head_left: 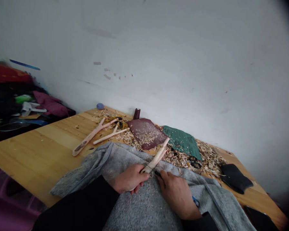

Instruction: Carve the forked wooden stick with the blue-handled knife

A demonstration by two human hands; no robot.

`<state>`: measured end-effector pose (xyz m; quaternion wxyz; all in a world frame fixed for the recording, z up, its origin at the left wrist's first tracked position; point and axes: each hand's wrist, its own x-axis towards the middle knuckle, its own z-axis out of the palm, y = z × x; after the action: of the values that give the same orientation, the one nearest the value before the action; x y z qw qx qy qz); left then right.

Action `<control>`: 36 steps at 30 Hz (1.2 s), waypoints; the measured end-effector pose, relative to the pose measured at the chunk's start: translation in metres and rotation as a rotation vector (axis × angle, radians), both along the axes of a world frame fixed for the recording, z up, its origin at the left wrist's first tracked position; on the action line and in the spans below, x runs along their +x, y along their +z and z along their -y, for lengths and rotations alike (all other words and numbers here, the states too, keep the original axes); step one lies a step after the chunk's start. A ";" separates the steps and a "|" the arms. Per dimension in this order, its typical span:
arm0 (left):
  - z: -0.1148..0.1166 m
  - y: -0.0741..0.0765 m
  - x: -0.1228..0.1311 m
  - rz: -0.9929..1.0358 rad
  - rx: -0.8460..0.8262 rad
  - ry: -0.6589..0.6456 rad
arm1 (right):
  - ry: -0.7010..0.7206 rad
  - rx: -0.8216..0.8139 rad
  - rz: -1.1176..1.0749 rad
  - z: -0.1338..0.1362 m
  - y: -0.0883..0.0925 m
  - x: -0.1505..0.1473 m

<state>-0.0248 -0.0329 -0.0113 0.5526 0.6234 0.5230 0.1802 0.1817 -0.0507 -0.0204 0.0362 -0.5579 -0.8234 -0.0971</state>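
Two hands of mine sit low over the thick grey, woolly-looking cloth (139, 213), which drapes across the near edge of the pale wooden table (26, 157). My left hand (128, 179) is wrapped around the lower end of a bare, pale, forked wooden stick (157, 157), thumb along the top. It is held above the cloth with its prongs pointing away from me. My right hand (177, 192) is curled tight around a slim, dark-handled tool (157, 173), its tip close beside the wood; whether the two touch, I can't quite tell at this angle.

I'd judge the stick light and stiff — dry enough to grip well, perhaps a little slick where it is bare. The thick stem below the fork is the sound place to hold; the prongs, being thinner, would flex or snap first, and the crotch could split under a hard twist.

Beyond the cloth on my left lie a long, pale, knotted forked branch (89, 138) and a slimmer, cream-coloured forked twig (110, 135), both likely as rigid. Straight ahead are a maroon, dust-speckled sheet (146, 133) and a green, crumb-strewn sheet (182, 141) among curly, straw-coloured wood shavings (208, 154). Farther back — almost against the scuffed white wall (159, 64) — stands a small, dark red cylinder (136, 114).
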 end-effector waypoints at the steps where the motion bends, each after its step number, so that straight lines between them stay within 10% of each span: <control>1: 0.000 0.001 0.000 -0.003 -0.001 -0.001 | 0.002 0.000 0.000 0.000 0.000 0.000; 36: 0.003 0.008 0.002 -0.031 -0.023 0.005 | -0.157 -0.020 0.001 -0.004 0.009 0.006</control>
<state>-0.0232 -0.0358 -0.0037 0.5509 0.6186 0.5352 0.1659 0.1874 -0.0465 -0.0118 0.0223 -0.6210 -0.7781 -0.0919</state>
